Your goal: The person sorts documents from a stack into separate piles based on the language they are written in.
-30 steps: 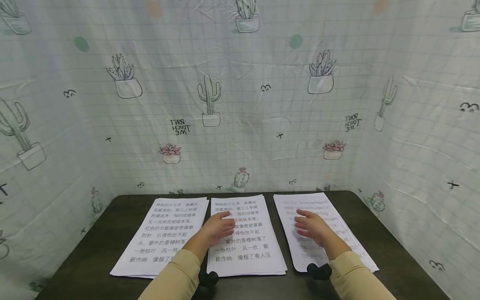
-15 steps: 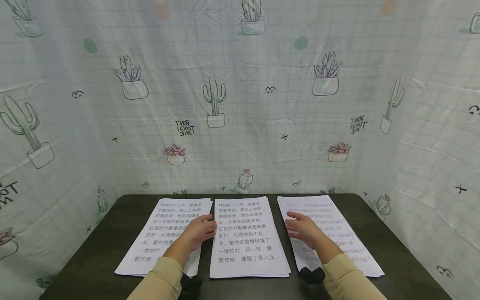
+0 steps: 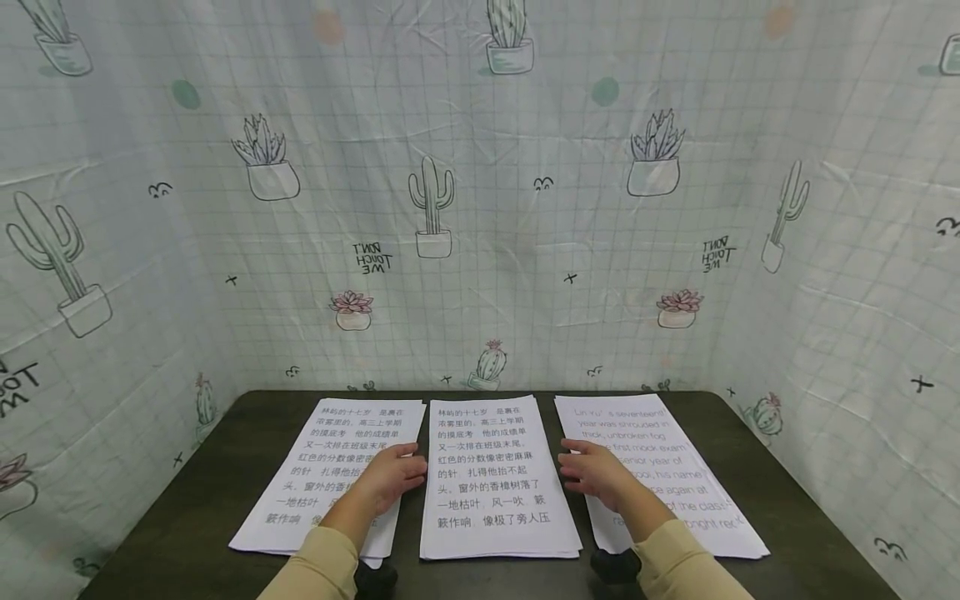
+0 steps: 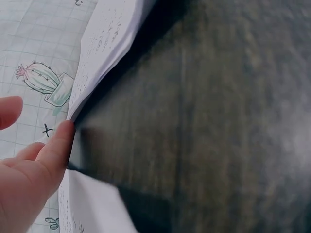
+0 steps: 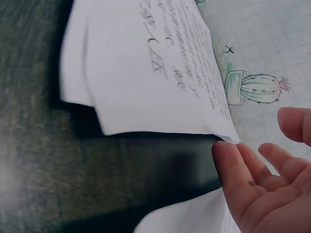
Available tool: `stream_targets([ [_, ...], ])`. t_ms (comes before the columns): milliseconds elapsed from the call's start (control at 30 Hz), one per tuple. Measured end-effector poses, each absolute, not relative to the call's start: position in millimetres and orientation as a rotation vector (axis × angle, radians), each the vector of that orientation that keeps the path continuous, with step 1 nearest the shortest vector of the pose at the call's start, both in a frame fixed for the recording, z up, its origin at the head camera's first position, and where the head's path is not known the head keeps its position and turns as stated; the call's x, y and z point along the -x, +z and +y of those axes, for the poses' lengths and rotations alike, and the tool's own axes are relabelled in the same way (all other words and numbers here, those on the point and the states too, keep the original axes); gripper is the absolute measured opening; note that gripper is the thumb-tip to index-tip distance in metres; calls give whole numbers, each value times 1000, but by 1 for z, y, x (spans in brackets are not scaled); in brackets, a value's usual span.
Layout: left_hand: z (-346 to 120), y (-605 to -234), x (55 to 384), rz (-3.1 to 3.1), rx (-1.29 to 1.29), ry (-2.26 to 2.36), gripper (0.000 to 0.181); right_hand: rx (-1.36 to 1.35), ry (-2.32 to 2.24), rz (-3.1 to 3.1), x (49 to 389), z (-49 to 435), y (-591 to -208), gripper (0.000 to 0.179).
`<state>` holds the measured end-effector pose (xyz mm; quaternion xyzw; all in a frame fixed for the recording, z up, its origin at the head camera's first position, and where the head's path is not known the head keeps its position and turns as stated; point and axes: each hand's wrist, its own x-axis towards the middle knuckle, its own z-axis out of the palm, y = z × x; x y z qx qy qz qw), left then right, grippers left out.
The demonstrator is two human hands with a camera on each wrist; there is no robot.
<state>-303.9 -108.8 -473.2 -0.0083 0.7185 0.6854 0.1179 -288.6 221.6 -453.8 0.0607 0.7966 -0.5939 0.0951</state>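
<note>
Three stacks of printed paper lie side by side on a dark table. The middle stack (image 3: 487, 537) has a hand at either long side. My left hand (image 3: 390, 479) hangs partly over the left stack (image 3: 277, 529), its fingertips at the middle stack's left edge; the left wrist view shows one fingertip (image 4: 65, 131) at or very near that edge. Partly over the right stack (image 3: 693, 487), my right hand (image 3: 596, 475) reaches toward the middle stack's right edge. In the right wrist view its fingers (image 5: 231, 165) are extended beside that edge. Neither hand grips anything.
The dark table (image 3: 187, 475) shows as narrow strips between the stacks and more widely at both sides. A pale curtain (image 3: 480, 208) printed with cacti surrounds the table at the back and sides. Dark wrist mounts (image 3: 615, 567) sit below the sleeves.
My left hand has moved left off the middle stack to its left edge. My right hand has shifted left and lower, toward the right edge. The stacks keep their arrangement; the view shifts slightly.
</note>
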Motion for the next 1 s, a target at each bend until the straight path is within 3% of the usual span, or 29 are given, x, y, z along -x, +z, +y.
stream_targets([
  [400,-103,-475,296,2218,74,1912,59,-251,-1668,2385,286,218,-461,50],
  [1000,-88,-477,296,2557,123,1644,42,-234,-1574,2474,282,210,-463,45],
])
